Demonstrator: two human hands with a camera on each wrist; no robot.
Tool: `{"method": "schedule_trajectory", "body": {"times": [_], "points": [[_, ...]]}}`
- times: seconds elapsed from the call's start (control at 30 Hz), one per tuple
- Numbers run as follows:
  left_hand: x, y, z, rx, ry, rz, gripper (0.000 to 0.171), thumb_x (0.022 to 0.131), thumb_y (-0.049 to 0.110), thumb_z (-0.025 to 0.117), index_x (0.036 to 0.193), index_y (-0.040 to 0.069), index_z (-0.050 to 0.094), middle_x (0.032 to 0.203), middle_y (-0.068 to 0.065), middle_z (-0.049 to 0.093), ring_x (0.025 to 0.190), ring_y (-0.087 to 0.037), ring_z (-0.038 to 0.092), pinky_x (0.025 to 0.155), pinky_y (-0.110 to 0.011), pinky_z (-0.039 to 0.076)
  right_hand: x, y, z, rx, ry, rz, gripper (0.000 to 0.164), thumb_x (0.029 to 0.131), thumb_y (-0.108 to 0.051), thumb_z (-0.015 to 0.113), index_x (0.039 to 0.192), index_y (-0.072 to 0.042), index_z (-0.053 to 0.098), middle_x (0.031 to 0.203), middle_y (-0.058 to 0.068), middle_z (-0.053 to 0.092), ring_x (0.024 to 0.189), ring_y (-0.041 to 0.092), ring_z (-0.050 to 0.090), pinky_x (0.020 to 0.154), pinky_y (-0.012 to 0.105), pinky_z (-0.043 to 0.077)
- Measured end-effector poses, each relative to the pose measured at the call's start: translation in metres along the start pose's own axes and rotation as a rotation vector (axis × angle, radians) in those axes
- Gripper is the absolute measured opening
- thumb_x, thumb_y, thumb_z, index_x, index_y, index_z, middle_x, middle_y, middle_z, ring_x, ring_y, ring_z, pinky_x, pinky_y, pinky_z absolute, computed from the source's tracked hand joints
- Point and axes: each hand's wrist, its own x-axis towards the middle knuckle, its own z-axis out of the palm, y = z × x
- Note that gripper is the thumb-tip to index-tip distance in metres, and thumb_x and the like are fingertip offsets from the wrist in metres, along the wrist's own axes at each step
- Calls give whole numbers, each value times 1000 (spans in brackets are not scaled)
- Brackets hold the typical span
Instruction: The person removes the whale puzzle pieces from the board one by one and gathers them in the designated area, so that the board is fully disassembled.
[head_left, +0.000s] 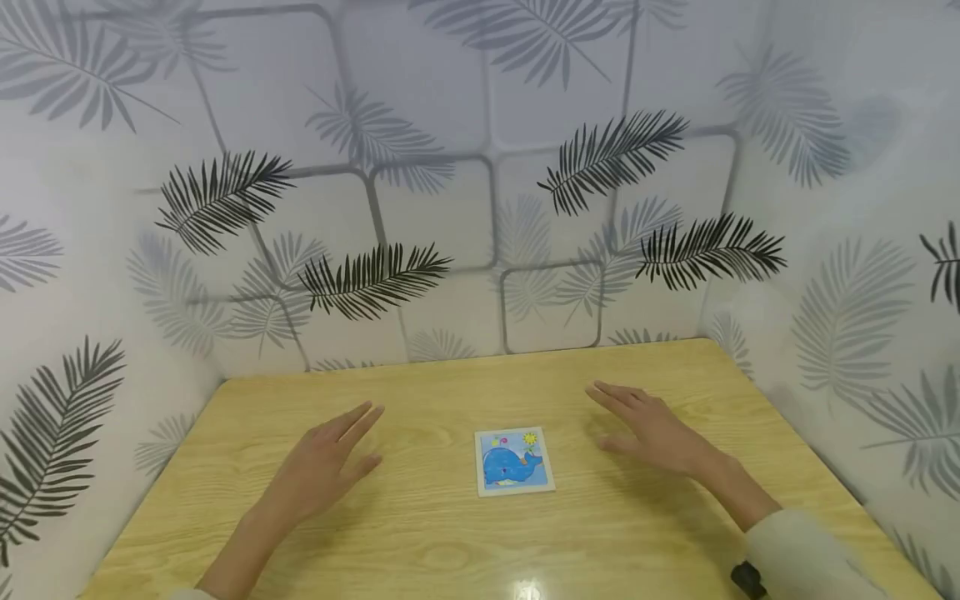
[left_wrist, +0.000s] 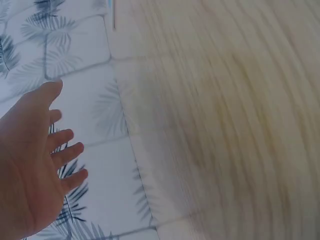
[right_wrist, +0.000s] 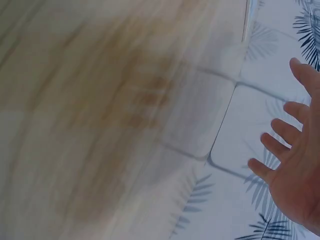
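A square picture puzzle [head_left: 514,462] with a white border lies flat on the wooden table, showing a blue whale and a yellow sun-like flower. To its left, my left hand [head_left: 318,467] hovers over the table with its fingers extended, apart from the puzzle. On the other side my right hand [head_left: 656,429] is also held above the table, fingers stretched towards the middle. Neither hand touches anything. Each wrist view shows the palm side of the left hand [left_wrist: 35,160] and the right hand [right_wrist: 295,155], with nothing held.
The light wooden table [head_left: 420,550] ends at a wall [head_left: 450,217] covered in leaf-patterned paper, which also encloses the left and right sides. A small black object [head_left: 747,578] sits by the right sleeve [head_left: 806,554].
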Motion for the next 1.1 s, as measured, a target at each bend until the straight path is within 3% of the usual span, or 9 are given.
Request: {"method": "schedule_trajectory", "body": {"times": [0.17, 0.33, 0.5, 0.8, 0.93, 1.1], "points": [[9, 24, 7, -142, -104, -47, 61, 106, 44, 58, 159, 16, 44, 161, -11, 45, 143, -39, 48, 112, -68, 37, 17, -17, 4, 161, -78, -10, 64, 100, -20, 71, 156, -3, 45, 158, 20, 46, 140, 44, 48, 111, 67, 38], [18, 44, 12, -290, -239, -75, 55, 108, 44, 53, 156, 16, 49, 161, -11, 45, 145, -41, 45, 114, -69, 34, 35, -27, 15, 256, -115, -15, 58, 99, -12, 72, 152, -4, 50, 149, 19, 55, 119, 36, 65, 98, 56, 54], [24, 61, 17, -401, -338, -58, 50, 110, 45, 49, 152, 18, 55, 156, -10, 50, 145, -39, 45, 116, -63, 35, 54, -40, 28, 344, -162, -36, 46, 99, -7, 70, 143, 0, 59, 136, 20, 63, 106, 29, 70, 92, 46, 59], [39, 84, 21, -436, -406, -21, 44, 110, 40, 50, 148, 18, 59, 151, -8, 56, 143, -36, 48, 114, -63, 38, 88, -59, 47, 418, -227, -54, 33, 97, -1, 71, 130, 0, 68, 126, 17, 68, 100, 25, 71, 87, 33, 60], [44, 91, 29, -447, -450, 15, 47, 110, 38, 51, 150, 14, 57, 155, -10, 51, 145, -36, 45, 115, -63, 37, 99, -66, 57, 383, -278, -4, 29, 98, -5, 70, 128, -4, 71, 127, 11, 69, 100, 22, 69, 86, 33, 59], [49, 104, 40, -410, -476, 72, 49, 109, 35, 55, 152, 13, 54, 160, -11, 44, 148, -36, 41, 115, -63, 37, 111, -66, 68, 334, -309, -14, 25, 100, -4, 68, 123, -9, 73, 116, 6, 70, 99, 20, 67, 87, 37, 58]]}}
